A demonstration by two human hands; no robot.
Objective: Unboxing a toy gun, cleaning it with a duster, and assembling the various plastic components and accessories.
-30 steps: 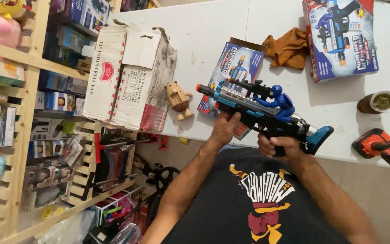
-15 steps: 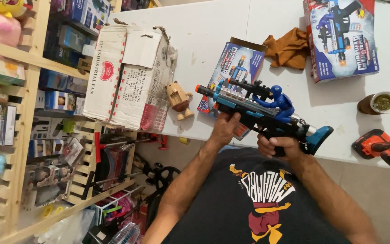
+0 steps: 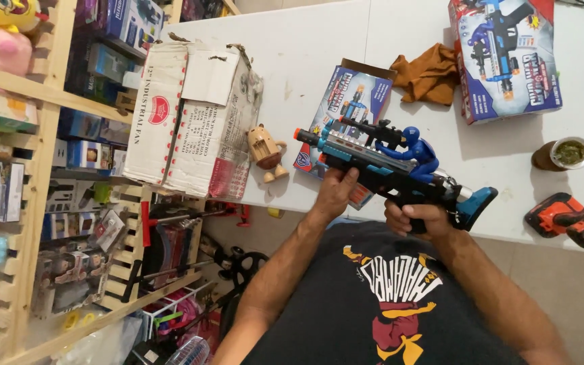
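I hold a blue and black toy gun (image 3: 392, 165) with an orange muzzle tip over the near edge of a white table (image 3: 305, 47). My left hand (image 3: 336, 192) grips its front underside. My right hand (image 3: 417, 217) is wrapped around the rear grip. Under the gun lies its open blue cardboard box (image 3: 346, 101). A small tan wooden figure (image 3: 267, 152) lies just left of the muzzle.
A large worn cardboard carton (image 3: 190, 118) sits at the table's left. An orange cloth (image 3: 430, 73), a second boxed toy gun (image 3: 505, 54), a round cup (image 3: 562, 154) and an orange power drill (image 3: 569, 222) lie to the right. Wooden shelves (image 3: 35, 203) of toys stand at left.
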